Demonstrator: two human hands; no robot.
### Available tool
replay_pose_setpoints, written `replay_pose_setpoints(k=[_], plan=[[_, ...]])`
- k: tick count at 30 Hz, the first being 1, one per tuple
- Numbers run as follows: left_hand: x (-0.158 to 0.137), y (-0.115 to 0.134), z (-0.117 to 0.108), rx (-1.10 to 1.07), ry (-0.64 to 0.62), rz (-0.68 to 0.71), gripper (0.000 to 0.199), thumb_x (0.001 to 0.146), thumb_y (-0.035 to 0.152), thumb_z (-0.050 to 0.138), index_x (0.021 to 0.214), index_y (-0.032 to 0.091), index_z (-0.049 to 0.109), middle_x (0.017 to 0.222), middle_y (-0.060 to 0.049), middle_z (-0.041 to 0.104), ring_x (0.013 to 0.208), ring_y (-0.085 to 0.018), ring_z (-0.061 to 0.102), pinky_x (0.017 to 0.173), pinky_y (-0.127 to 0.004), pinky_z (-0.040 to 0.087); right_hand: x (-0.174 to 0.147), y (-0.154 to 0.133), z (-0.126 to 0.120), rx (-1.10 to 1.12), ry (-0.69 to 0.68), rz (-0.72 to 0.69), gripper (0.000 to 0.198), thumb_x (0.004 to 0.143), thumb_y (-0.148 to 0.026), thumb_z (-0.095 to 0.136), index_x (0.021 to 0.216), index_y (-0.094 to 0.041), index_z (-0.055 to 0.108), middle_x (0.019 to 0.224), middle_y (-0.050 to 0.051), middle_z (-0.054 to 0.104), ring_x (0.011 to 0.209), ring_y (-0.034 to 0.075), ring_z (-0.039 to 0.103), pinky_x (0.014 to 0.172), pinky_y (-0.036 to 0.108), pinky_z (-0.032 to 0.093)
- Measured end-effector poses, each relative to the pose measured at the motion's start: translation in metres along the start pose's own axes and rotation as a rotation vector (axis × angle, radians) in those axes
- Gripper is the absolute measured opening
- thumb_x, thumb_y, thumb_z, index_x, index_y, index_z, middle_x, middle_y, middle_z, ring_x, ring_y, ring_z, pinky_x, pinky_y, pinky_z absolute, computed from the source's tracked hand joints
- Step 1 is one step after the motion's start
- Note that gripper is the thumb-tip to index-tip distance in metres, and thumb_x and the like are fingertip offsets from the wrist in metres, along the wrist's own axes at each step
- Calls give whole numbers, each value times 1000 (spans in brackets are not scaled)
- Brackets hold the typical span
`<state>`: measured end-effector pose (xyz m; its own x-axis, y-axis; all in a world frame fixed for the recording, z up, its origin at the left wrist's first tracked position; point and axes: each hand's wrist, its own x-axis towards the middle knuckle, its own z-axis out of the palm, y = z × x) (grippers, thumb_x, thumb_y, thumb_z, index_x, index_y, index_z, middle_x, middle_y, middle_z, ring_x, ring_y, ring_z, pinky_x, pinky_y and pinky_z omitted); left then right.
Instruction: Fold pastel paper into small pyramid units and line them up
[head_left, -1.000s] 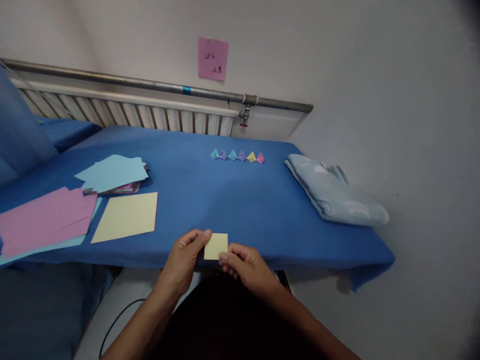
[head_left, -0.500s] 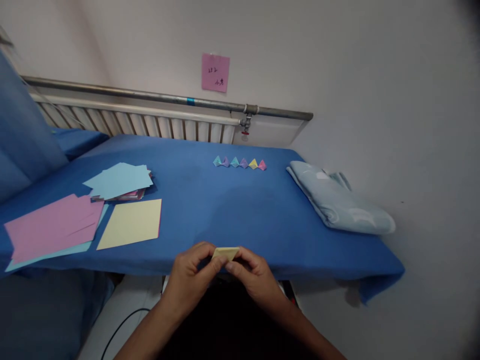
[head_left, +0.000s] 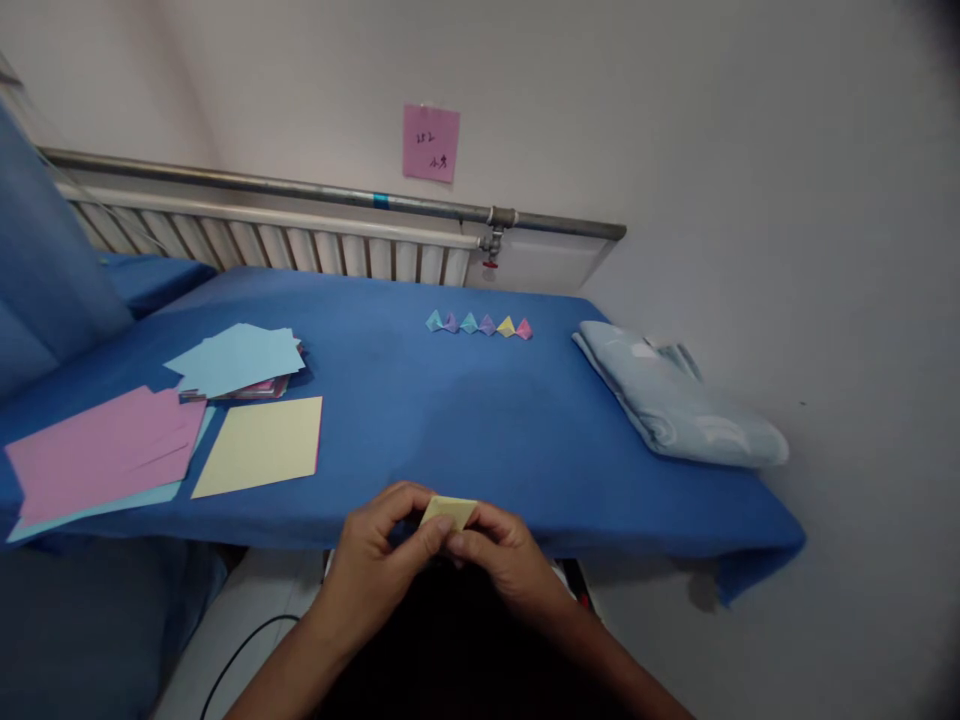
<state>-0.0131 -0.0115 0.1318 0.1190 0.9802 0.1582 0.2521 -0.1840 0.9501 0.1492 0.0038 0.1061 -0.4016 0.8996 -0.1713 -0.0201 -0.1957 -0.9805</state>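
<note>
A small folded piece of yellow paper (head_left: 451,507) is held between my two hands, just above the near edge of the blue-covered table (head_left: 375,420). My left hand (head_left: 386,535) pinches its left side, thumb on the front face. On the right side, my right hand (head_left: 499,550) grips it with thumb and fingers. Both thumbs come close together at the paper's lower part, and the fingertips behind it are hidden. Farther back on the cloth stands a row of small folded paper pieces (head_left: 487,325) in blue, purple, yellow and pink.
Left on the table lie a yellow sheet (head_left: 262,447), pink sheets (head_left: 105,455) and a stack topped with light blue paper (head_left: 240,360). A folded pale blue blanket (head_left: 675,400) rests at the right by the wall. Behind the table run a radiator (head_left: 330,250) and a metal pipe (head_left: 300,188).
The folded yellow paper has tipped slightly, so more of its face shows. Both thumbs have shifted a little on it. Everything on the table stays in place.
</note>
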Motion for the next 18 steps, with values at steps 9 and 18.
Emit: replay_pose_setpoints(k=[9,18], plan=[[-2,6,1,387,98,95,12,79,20,55,70,22,63,63,3,57,58,-13,52,56,-24,35,0,-17,-4,-214,236,-221,9,79,-28,56,84,-22,61,84,2,61,82,17,55,77,29,43],[-8,3,8,756,92,303,17,83,14,47,68,18,55,64,-1,55,61,-15,52,59,-28,37,-3,-29,3,-718,230,-566,6,84,-23,59,86,-21,64,82,3,66,77,17,58,71,29,45]])
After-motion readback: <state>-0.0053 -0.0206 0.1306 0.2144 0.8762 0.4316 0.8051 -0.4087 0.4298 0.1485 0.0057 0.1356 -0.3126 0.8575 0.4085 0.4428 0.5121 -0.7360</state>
